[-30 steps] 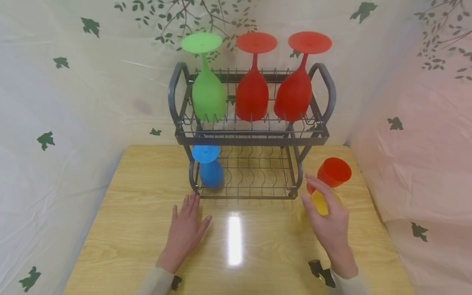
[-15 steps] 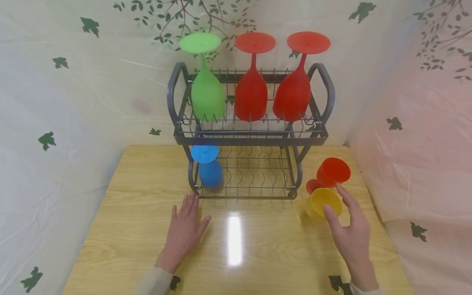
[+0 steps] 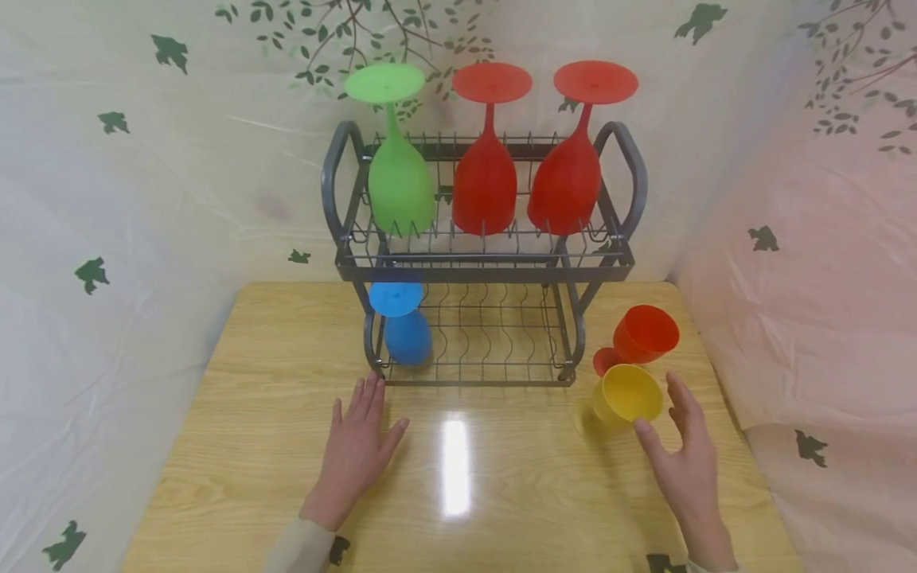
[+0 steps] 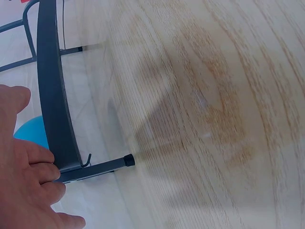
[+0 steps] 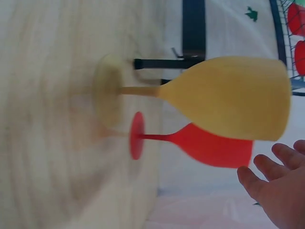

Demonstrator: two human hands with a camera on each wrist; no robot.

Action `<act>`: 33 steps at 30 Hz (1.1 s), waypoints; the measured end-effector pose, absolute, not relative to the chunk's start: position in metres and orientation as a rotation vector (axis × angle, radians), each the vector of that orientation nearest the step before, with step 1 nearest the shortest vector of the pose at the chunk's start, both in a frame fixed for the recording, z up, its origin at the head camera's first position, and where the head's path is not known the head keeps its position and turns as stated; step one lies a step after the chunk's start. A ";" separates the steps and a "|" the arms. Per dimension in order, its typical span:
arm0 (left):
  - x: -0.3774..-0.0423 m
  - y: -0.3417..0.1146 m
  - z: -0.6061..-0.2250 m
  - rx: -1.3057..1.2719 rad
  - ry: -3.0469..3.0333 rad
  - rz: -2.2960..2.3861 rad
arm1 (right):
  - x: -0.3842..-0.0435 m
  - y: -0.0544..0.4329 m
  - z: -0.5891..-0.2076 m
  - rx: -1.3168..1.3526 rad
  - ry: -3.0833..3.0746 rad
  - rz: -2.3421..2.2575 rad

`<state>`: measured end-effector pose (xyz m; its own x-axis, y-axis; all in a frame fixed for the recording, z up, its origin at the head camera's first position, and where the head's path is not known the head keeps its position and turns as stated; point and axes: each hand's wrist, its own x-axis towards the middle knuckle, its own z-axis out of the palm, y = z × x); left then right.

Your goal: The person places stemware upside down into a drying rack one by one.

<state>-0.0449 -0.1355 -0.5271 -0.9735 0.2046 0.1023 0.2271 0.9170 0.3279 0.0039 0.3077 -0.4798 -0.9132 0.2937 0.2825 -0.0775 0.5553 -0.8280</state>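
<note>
A yellow wine glass (image 3: 629, 395) stands upright on the table, right of the rack. My right hand (image 3: 684, 469) is beside it, fingers apart, with the thumb tip near its front rim. In the right wrist view the fingers (image 5: 271, 167) spread just past the yellow bowl (image 5: 233, 98). Behind it stands a red wine glass (image 3: 647, 334), partly overlapped by the yellow one in that wrist view. My left hand (image 3: 358, 454) lies flat, palm down, its fingertips at the front left foot of the dark two-tier dish rack (image 3: 487, 274).
Upside down on the rack's upper tier sit a green wine glass (image 3: 401, 187) and two red ones, a middle one (image 3: 485, 187) and a right one (image 3: 566, 187). A blue wine glass (image 3: 408, 336) hangs inverted at the lower tier's left. Patterned cloth walls (image 3: 809, 318) surround the wooden table (image 3: 236, 446).
My right hand has moved off the yellow wine glass, rightward and back toward me, its fingers now beside the bowl instead of over it. The left hand has stayed in place.
</note>
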 end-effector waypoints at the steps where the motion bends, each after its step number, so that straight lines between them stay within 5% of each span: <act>1: -0.045 -0.136 -0.527 -0.340 -3.012 -0.527 | 0.004 0.309 -0.483 -0.180 -2.405 1.338; 33: -0.044 -0.137 -0.530 -0.350 -2.969 -0.574 | -0.004 0.304 -0.537 -0.411 -2.353 1.730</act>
<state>-0.0437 -0.1365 -0.5303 -0.9689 0.2052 0.1380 0.2419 0.9028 0.3556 -0.0044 0.3036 -0.5373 -0.9432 0.3322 -0.0093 0.1079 0.2796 -0.9540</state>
